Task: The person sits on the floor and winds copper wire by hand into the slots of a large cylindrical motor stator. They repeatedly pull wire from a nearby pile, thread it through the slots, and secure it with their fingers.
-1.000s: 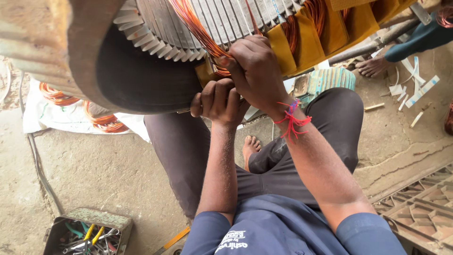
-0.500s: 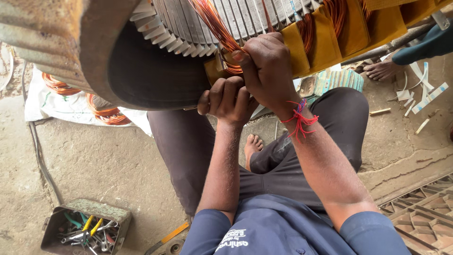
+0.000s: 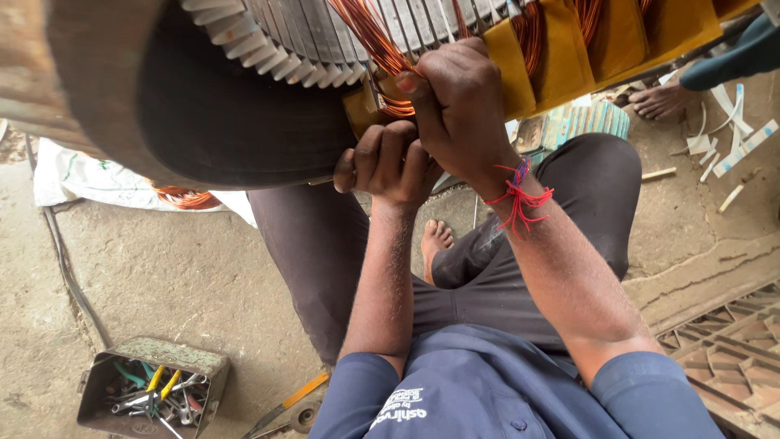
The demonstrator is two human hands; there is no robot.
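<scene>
While the stator (image 3: pixel 244 89) fills the upper frame, we note its slotted core lies with its long axis running roughly left to right, above and ahead of the seated person. Yellow insulation (image 3: pixel 617 41) lines the slots on the right side, and copper wire (image 3: pixel 374 36) runs down out of a slot in a bundle slanting towards the hands. That bundle ends directly under our right hand (image 3: pixel 459 106), which is closed around it at the core's lower edge, thumb pressed on top. The wire thus lies above and slightly left of that hand, touching it. Our left hand (image 3: pixel 386 162) sits just below and left of the right, fingers curled shut against the stator rim; we cannot tell whether it grips wire or only braces. The right hand is the nearer to the slot. A red thread (image 3: pixel 516 195) circles the right wrist. A tool tin (image 3: pixel 150 390) sits on the floor, well apart, lower left. Another person's foot (image 3: pixel 662 102) rests at upper right.
</scene>
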